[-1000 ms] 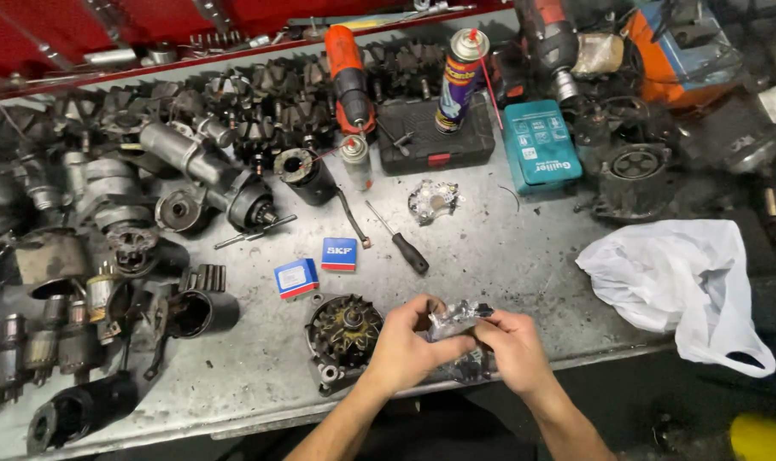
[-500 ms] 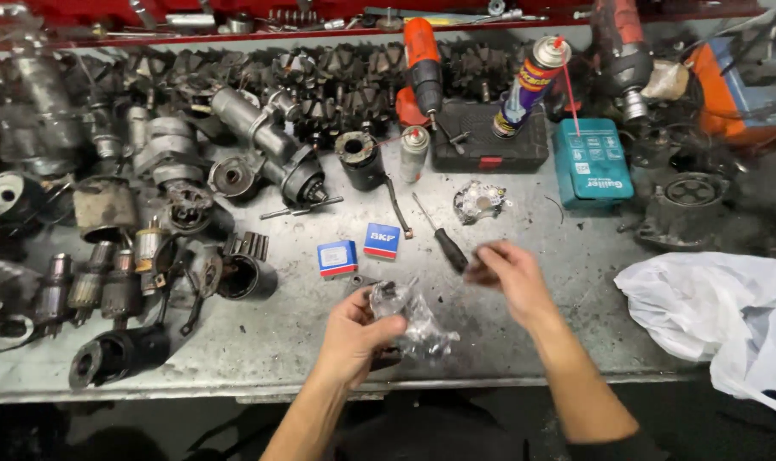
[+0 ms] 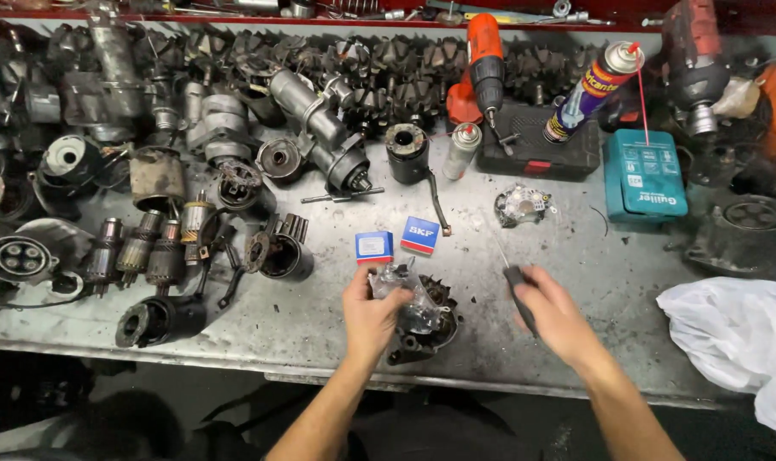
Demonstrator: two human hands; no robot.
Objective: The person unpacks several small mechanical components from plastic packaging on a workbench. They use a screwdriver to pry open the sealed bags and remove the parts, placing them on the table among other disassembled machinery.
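Right hand [image 3: 552,318] now has the screwdriver — a second ago it lay on the surface by the two small boxes, half a second ago the hand was just reaching it. Fingers closed around the black handle, thin shaft pointing up and away toward the back of the bench.

Left hand [image 3: 372,309] stays on the work: fingers and thumb pinching a crumpled clear plastic bag [image 3: 405,290] with small metal bits inside, held right over the dark round alternator housing [image 3: 422,329] at the near edge of the grey surface [image 3: 576,256]. Earlier both hands were on that bag — now only the left.

Two small blue-and-red boxes [image 3: 398,242] sit just behind the bag, untouched. White plastic bag [image 3: 738,337] off to the right, well apart.

Read: switch from bag-handling to tool work — housing looks like the target.
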